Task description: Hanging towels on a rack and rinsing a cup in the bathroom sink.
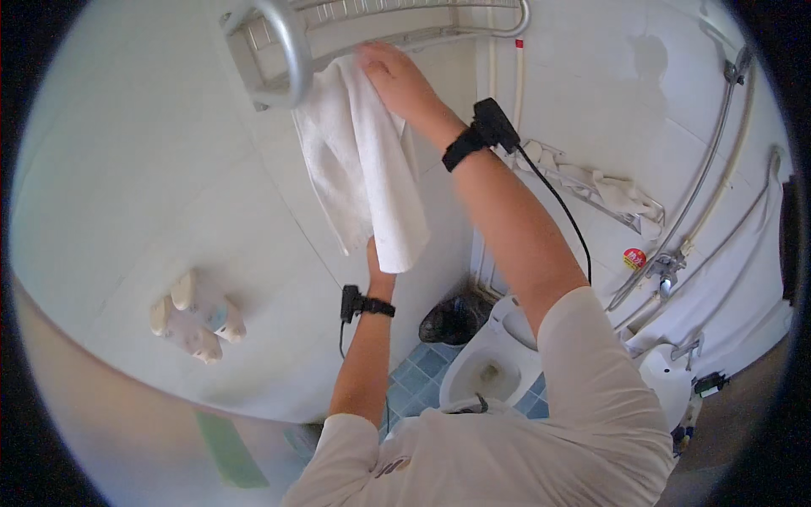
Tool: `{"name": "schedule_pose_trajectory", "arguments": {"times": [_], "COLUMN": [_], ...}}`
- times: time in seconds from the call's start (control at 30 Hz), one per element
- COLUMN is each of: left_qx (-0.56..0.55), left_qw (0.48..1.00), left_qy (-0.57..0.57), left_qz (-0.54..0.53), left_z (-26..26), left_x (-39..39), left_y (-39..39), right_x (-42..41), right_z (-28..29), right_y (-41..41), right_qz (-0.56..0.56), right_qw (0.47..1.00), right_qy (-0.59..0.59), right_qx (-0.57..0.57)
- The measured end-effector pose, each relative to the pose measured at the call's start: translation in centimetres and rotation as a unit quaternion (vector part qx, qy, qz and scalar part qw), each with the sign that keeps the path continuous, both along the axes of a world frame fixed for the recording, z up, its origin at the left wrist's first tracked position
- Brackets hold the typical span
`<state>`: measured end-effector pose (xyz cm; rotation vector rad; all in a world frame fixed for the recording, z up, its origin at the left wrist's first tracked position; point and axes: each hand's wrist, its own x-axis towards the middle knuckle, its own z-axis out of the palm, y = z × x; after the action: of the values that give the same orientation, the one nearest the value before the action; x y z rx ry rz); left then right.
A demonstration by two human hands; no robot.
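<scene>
A white towel [361, 152] hangs down from the lower bar of a metal towel rack [405, 41] on the wall. My right hand [389, 70] lies at the towel's top edge, by the rack's bar; its fingers are blurred, so their grip is unclear. Most of my left hand is hidden behind the towel's lower part, and only the wrist [381, 279] shows below the hem. Both wrists wear black straps with small boxes and cables.
Two dispenser bottles [196, 317] are mounted on the left wall. Below me stand a toilet [488, 367] and a bin with a black bag [453, 320]. At right are a wire shelf with cloths [595, 184], a shower hose [709, 158] and a washbasin [665, 380].
</scene>
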<state>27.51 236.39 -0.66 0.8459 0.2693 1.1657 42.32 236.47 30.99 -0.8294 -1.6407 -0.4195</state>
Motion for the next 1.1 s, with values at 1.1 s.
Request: {"name": "schedule_pose_trajectory", "arguments": {"times": [1.1], "left_qx": [0.326], "left_qw": [0.802], "left_qy": [0.236], "left_qz": [0.441], "left_z": [24.2], "left_x": [-3.9], "left_y": [-3.2], "right_x": [14.4], "right_z": [-1.6], "right_y": [5.1], "right_qz": [0.025], "right_qw": [0.946], "right_qy": [0.307], "right_qx": [-0.105]}}
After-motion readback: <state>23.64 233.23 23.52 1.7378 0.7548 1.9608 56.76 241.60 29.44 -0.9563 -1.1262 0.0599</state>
